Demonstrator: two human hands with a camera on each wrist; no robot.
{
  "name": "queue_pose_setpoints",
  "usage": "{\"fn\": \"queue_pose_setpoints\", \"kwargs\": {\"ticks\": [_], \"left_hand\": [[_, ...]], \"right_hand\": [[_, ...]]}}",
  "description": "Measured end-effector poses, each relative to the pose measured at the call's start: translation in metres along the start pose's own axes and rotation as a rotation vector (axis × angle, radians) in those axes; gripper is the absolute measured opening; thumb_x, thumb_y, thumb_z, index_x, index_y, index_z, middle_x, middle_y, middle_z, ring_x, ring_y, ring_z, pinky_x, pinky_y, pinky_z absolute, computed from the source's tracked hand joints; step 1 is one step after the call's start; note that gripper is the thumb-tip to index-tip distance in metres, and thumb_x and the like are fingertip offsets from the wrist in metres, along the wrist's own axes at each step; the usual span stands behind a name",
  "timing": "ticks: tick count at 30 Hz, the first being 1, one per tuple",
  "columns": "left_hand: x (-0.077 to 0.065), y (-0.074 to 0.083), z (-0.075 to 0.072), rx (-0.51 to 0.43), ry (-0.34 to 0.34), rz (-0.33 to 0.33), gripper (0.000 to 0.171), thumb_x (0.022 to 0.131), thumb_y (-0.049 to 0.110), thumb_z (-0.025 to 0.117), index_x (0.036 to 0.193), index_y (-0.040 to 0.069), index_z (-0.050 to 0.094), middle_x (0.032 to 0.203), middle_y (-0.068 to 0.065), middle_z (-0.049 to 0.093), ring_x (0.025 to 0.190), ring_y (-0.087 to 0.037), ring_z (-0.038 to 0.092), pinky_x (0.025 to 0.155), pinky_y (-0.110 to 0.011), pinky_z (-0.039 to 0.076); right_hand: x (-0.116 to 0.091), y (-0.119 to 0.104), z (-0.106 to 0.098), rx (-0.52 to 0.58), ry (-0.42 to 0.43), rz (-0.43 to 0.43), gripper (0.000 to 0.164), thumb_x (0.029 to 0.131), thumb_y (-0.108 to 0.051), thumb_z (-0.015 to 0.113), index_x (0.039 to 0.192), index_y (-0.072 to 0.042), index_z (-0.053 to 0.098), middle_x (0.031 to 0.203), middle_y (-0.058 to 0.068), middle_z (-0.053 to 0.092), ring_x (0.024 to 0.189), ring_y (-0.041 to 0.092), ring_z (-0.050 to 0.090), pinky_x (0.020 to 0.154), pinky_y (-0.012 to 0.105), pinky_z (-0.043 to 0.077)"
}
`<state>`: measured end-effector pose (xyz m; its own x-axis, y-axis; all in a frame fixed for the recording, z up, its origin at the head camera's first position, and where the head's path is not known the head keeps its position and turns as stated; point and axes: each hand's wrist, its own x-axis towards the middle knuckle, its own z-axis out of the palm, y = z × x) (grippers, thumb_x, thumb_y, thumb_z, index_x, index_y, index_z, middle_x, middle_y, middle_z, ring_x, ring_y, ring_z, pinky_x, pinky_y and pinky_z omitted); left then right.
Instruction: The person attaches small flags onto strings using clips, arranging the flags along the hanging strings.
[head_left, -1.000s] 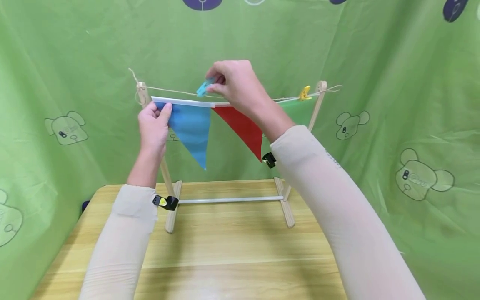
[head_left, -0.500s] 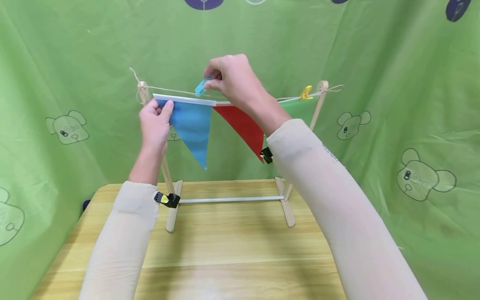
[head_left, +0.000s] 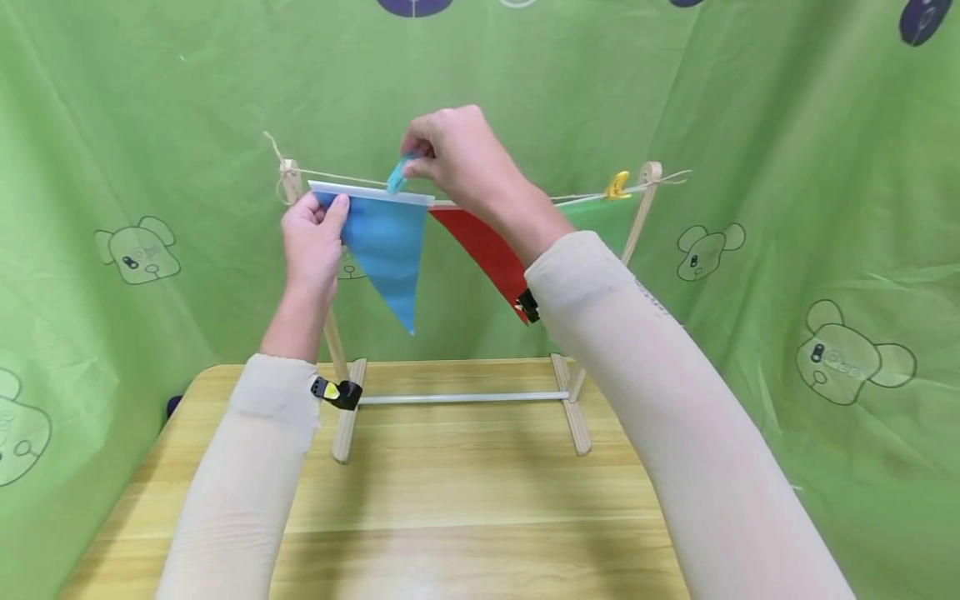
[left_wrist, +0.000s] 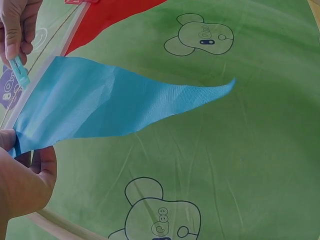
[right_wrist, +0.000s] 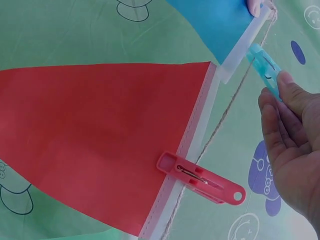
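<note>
My left hand (head_left: 311,242) pinches the upper left corner of a blue triangular pennant (head_left: 390,250), thumb in front, beside its white top band. Between the thumb and fingers of my right hand (head_left: 468,162) is a light-blue clothespin (head_left: 397,175), its tip down at the white band and the twine (head_left: 341,176). In the right wrist view the clothespin (right_wrist: 265,70) has its tip by the twine. Whether it clasps the band cannot be told. Right of the blue one hangs a red pennant (head_left: 483,254), held to the twine by a red clothespin (right_wrist: 200,177).
A yellow clothespin (head_left: 617,186) fixes a green pennant (head_left: 596,221) near the right post (head_left: 637,221). The twine runs between two wooden posts joined low by a white rod (head_left: 465,398). The stand is on a wooden table (head_left: 450,500) before a green curtain (head_left: 187,75).
My left hand has lifted the blue pennant's top band slightly, up toward the twine. The right hand has shifted a little left, and the light-blue clothespin now points more steeply down at the band.
</note>
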<state>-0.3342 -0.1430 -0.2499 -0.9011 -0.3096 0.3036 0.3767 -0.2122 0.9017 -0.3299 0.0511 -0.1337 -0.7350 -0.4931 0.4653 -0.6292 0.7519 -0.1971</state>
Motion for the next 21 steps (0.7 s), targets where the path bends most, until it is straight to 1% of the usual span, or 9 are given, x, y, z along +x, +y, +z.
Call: {"fn": "queue_pose_setpoints", "kwargs": {"ticks": [6,15,21], "left_hand": [[0.001,-0.001,0.002,-0.005,0.007,-0.004,0.022,0.101,0.009,0.064,0.120,-0.001,0.069,0.102,-0.006,0.071,0.101,-0.019,0.068,0.101,-0.032,0.056],[0.001,-0.003,0.001,-0.019,0.017,-0.012,0.022,0.101,0.009,0.065,0.120,-0.001,0.069,0.100,-0.005,0.071,0.099,-0.019,0.068,0.101,-0.032,0.056],[0.001,-0.003,0.002,-0.022,0.015,-0.005,0.021,0.102,0.010,0.064,0.120,0.000,0.069,0.101,-0.006,0.070,0.101,-0.020,0.069,0.100,-0.032,0.057]], "right_hand": [[0.002,0.000,0.003,-0.038,-0.010,-0.037,0.025,0.096,-0.021,0.073,0.115,-0.005,0.077,0.112,0.008,0.077,0.096,0.014,0.069,0.090,0.020,0.056],[0.001,0.000,0.011,-0.075,-0.053,-0.027,0.029,0.098,-0.022,0.071,0.121,-0.006,0.075,0.117,0.008,0.076,0.099,0.016,0.070,0.092,0.022,0.057],[0.004,-0.001,0.013,-0.099,-0.057,-0.043,0.029,0.098,-0.023,0.071,0.121,-0.005,0.075,0.118,0.008,0.076,0.102,0.017,0.071,0.092,0.023,0.057]]}}
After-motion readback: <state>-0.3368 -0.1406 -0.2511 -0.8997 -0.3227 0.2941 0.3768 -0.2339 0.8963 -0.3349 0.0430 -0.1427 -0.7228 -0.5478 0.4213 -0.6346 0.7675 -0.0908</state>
